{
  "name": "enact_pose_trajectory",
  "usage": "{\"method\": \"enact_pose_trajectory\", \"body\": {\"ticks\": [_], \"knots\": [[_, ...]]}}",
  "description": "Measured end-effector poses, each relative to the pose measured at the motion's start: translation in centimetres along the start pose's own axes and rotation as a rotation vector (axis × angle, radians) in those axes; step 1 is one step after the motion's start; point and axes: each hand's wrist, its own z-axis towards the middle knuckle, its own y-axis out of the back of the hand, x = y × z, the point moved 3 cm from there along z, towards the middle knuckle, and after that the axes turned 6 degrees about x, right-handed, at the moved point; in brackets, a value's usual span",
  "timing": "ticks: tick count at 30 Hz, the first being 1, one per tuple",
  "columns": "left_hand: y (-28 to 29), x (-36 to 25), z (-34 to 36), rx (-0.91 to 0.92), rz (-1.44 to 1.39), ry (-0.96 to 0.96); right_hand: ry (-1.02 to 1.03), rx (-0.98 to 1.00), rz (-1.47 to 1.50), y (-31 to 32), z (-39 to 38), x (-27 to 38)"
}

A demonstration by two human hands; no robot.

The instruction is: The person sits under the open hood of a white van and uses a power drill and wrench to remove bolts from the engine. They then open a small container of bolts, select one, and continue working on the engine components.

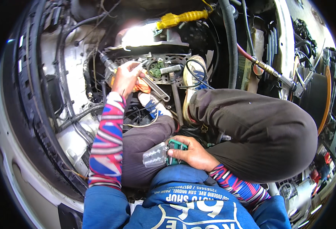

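My left hand (128, 76) is closed on a slim metal tool (154, 88), held over the engine block's top face (158, 57). Just left of it lies a cylindrical metal tool (109, 61), partly hidden, with orange cloth (143, 87) below. My right hand (189, 152) grips a green plastic case (176, 147) with a clear lid (152, 156) at my lap; its contents are hard to make out. A T-shaped metal tool (174, 82) with a long shaft stands between my feet, right of my left hand.
I sit inside the engine bay, with sneakers (194, 76) near the block. A lit yellow-handled work lamp (181, 17) is above. A red air hose with fitting (265, 66), black hoses (229, 45) and an orange-rimmed reel (320, 99) are at right. The car body's edge (11, 133) runs along the left.
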Motion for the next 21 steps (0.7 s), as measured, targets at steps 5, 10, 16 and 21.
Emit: {"method": "enact_pose_trajectory", "body": {"ticks": [5,10,16,21], "knots": [[0.2,-5.5,-12.6,0.109,-0.375,-0.02,0.014,0.0,0.008,-0.3,-0.3,-0.6],[-1.5,-7.4,-22.1,0.016,-0.534,-0.176,-0.009,0.037,0.275,-0.4,-0.5,-0.9],[-4.6,-7.0,-29.8,-0.363,-0.12,-0.441,0.023,0.113,0.343,-0.1,-0.7,-0.3],[-7.1,-5.3,-31.7,-0.34,-0.132,-0.31,0.041,0.127,0.281,-0.3,-0.8,0.1]]}}
